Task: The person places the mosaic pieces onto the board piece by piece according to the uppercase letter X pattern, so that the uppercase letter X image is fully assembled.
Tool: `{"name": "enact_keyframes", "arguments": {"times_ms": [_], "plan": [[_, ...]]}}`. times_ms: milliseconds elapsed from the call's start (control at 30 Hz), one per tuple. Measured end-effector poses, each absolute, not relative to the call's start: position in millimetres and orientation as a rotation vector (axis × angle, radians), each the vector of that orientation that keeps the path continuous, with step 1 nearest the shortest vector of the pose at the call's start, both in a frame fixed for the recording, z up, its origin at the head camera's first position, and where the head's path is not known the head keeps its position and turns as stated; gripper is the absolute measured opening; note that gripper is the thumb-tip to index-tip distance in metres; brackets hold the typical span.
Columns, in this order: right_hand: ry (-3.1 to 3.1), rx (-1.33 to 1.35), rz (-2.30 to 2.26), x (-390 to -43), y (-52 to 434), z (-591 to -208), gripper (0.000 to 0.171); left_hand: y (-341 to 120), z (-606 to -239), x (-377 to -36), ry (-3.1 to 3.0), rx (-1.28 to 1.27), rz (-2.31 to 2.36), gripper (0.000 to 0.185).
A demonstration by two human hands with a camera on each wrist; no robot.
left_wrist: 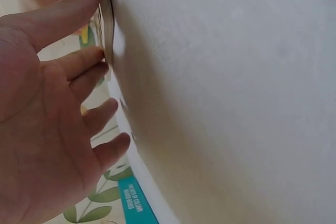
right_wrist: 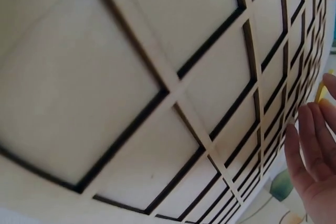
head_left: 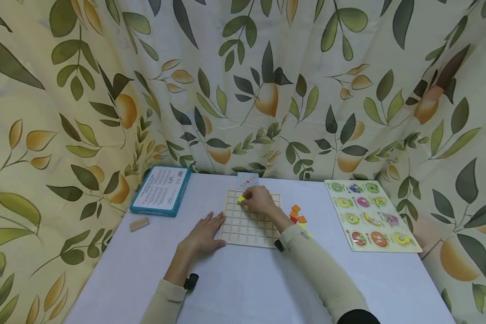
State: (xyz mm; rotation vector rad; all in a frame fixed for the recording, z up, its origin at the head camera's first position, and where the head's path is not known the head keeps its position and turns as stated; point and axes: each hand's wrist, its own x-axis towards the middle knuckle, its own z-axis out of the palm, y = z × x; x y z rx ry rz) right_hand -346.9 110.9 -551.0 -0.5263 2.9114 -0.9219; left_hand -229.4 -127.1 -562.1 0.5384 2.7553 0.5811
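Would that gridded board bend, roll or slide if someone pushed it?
The gridded board lies flat without sagging, so it's probably fairly stiff. Being broad and low, it would likely slide rather than roll. Its slim ribs might be fragile.

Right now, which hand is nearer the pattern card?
Right. The right hand is just this side of the pattern card; the left hand is farther, at the grid board.

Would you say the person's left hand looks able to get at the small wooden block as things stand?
Probably yes: the left hand is at the left edge of the grid board, and no object shows between it and the wooden block.
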Motion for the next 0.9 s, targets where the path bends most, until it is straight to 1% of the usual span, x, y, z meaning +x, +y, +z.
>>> {"name": "enact_keyframes", "arguments": {"times_ms": [367, 900], "plan": [[2.936, -0.585, -0.893, -348.6, 102.2, -557.1, 0.018, -125.7, -554.2, -228.4, 2.736, 0.524, 0.557, 0.084], [2.926, -0.387, -0.851, -352.7, 95.4, -557.1, 0.016, -119.2, -550.5, -230.8, 2.743, 0.488, 0.48, 0.086]]}}
